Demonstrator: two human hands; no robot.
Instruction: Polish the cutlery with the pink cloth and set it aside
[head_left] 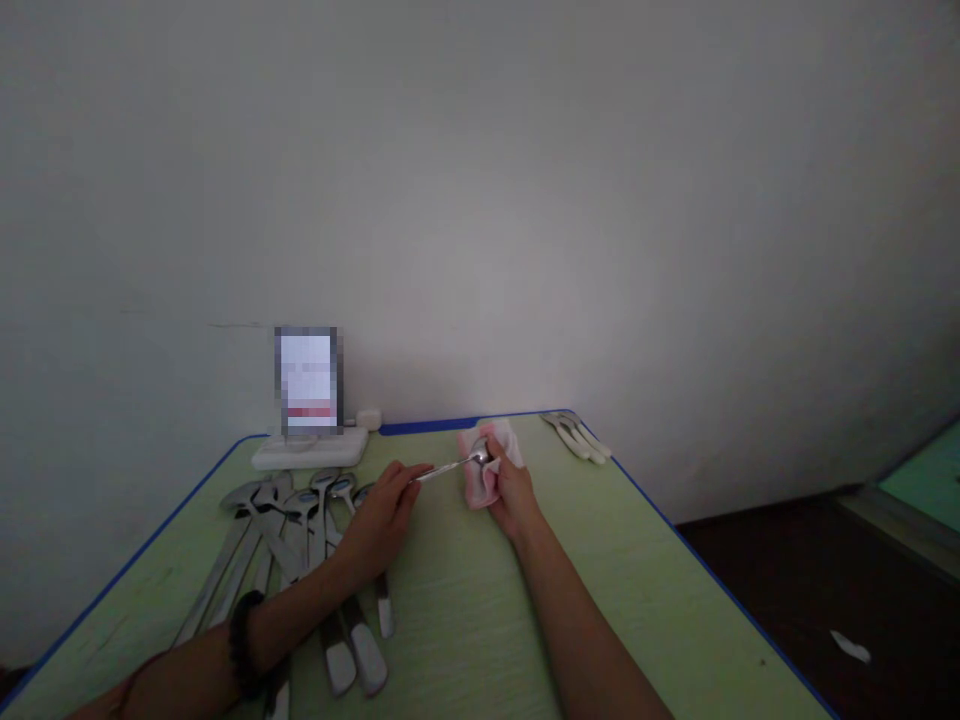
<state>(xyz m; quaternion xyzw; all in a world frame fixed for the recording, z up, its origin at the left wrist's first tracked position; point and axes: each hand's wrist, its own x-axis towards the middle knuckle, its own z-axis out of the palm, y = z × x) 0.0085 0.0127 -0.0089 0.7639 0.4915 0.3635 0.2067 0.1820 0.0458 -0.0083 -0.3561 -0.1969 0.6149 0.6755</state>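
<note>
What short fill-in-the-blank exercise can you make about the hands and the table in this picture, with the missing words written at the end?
The left hand grips the shiny metal spoon by its ____. The right hand holds a soft cloth coloured pink and ____. A dark beaded bracelet is worn on the ____ arm. The pale green table has an edge coloured ____.

Missing words: handle; white; left; blue.
</note>
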